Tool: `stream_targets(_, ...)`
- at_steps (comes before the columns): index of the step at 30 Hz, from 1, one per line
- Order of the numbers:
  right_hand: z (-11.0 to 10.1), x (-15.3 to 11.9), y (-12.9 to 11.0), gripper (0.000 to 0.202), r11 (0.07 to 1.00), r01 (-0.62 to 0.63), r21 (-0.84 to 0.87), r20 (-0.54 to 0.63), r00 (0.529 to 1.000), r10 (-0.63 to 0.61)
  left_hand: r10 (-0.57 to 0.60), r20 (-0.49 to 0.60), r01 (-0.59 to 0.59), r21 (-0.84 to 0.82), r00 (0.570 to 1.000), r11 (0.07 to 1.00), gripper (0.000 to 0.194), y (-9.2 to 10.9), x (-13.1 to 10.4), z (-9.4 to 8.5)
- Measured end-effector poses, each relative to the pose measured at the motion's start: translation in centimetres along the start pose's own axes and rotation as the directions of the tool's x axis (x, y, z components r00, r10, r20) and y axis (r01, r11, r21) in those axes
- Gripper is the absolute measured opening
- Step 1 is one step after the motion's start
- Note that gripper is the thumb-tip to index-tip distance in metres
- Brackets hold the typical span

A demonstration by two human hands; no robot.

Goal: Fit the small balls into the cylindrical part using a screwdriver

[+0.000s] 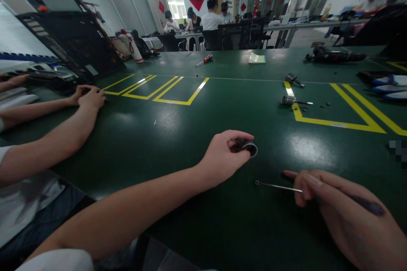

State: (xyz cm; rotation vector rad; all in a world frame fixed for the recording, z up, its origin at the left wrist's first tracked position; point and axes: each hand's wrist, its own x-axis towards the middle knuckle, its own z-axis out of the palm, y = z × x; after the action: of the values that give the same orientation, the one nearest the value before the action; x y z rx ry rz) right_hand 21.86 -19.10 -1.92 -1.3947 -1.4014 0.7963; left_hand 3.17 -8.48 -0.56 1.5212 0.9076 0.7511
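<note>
My left hand (222, 156) holds a dark cylindrical part with a shiny metal ring (251, 149) at its end, between thumb and fingers, low over the green table (190, 135). At the lower right, my right hand (343, 207) grips a thin screwdriver (280, 187) by its dark handle. The metal shaft points left, and a small round piece (257, 183) sits at its tip, apart from the cylindrical part. Two metal parts with shafts (288, 100) (294, 79) lie farther back on the right, with several small dark pieces near them.
Yellow tape (340, 125) outlines areas on the table. A red-handled screwdriver (207, 58), a notepad (257, 58) and a black power tool (333, 55) lie at the back. Another person's hands (90, 96) work at the left. Blue-and-white items (391, 87) lie at the right edge.
</note>
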Motion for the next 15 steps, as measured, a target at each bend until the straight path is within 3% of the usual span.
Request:
stream_targets(3, 0.3, 0.4, 0.0, 0.035, 0.994, -0.089, 0.068, 0.002, 0.996, 0.089, -0.056, -0.021, 0.055, -0.050, 0.998, 0.997, 0.036, 0.1, 0.2, -0.1)
stream_targets(9, -0.2, -0.3, 0.4, 0.036, 0.985, -0.097, -0.142, 0.103, 0.988, 0.112, -0.055, -0.064, 0.049, -0.099, 0.996, 0.994, 0.029, 0.2, 0.3, 0.0)
stream_targets(13, -0.4, -0.9, -0.6, 0.033, 0.939, 0.099, -0.330, 0.071, 0.994, -0.080, -0.048, -0.044, 0.043, -0.123, 0.998, 0.992, 0.028, 0.1, 0.2, -0.1)
stream_targets(15, -0.2, -0.9, -1.4, 0.029, 0.883, 0.283, -0.375, 0.113, 0.959, -0.259, -0.050, -0.041, 0.044, -0.131, 0.998, 0.990, 0.030, 0.2, 0.2, -0.2)
